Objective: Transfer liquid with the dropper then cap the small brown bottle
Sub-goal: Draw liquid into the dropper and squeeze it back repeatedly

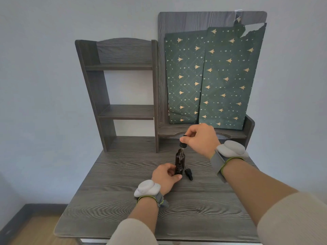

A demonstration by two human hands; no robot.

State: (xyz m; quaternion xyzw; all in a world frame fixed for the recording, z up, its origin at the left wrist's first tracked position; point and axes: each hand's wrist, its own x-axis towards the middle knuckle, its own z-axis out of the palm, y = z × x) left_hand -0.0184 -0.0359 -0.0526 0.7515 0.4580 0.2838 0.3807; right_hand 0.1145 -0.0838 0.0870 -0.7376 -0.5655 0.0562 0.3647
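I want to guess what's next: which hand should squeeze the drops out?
Probably the right hand: it pinches the dropper by its bulb, with the glass tube down at the brown bottle. The left hand is busy holding that bottle on the table.

A dark brown bottle (180, 158) and black dropper (182, 143) are standing out against the grey wood-grain desk (115, 200), while dark green paper (221, 76) behind is showing gold trees, dots and diagonal lines.

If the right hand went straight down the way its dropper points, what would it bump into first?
Most likely the brown bottle: the right hand pinches the dropper, whose glass tip points down at the bottle's mouth. The left hand holds that bottle's base. Depth is hard to judge.
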